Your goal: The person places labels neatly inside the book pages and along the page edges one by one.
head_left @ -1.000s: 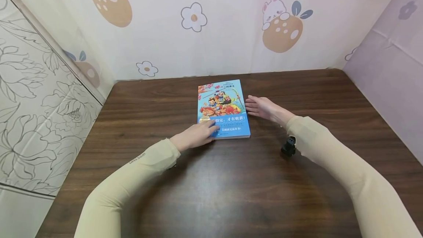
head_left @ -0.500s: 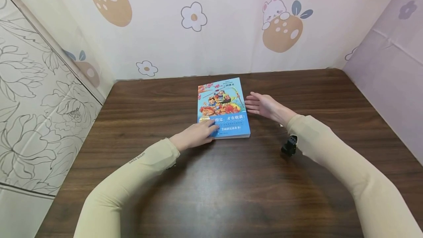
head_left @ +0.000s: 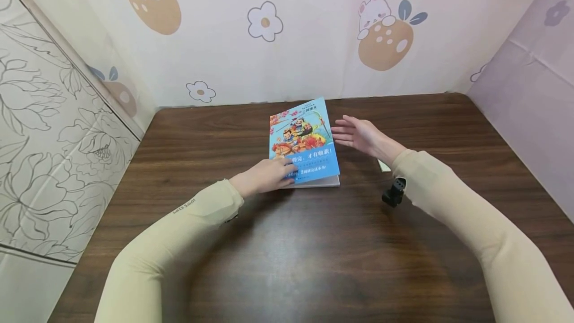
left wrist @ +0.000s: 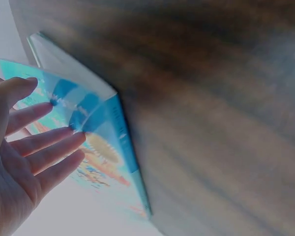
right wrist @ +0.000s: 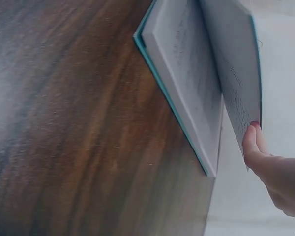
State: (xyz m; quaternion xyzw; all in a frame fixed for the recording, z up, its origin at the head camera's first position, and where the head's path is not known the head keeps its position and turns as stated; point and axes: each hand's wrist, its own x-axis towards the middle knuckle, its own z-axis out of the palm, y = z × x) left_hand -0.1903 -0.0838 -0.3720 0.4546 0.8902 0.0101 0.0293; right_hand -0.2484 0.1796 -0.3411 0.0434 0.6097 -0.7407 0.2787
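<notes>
A paperback book [head_left: 305, 133] with a blue illustrated cover lies near the back edge of the table. Its front cover slants up from the spine on the left, baring white pages [head_left: 329, 181]. Across the cover's lower left, my left hand [head_left: 264, 176] extends its fingers [left wrist: 46, 142]; whether every fingertip touches cannot be told. At the raised right edge, my right hand [head_left: 365, 136] has extended fingers, with its thumb apart in the head view. In the right wrist view, this hand's fingertips [right wrist: 250, 140] meet the lifted leaf, and printed pages [right wrist: 187, 69] show inside.
The dark wooden table [head_left: 287, 253] stretches toward me. Patterned cloth [head_left: 305, 39] hangs behind it, and a flower-drawn panel [head_left: 49, 128] stands left. A black device [head_left: 394, 192] sits under the right sleeve, with a pale strip [head_left: 383, 165] near it.
The front cover has risen along its right edge, and the gap over the pages has widened. My right hand has moved slightly up and away with it; the left has barely moved.
</notes>
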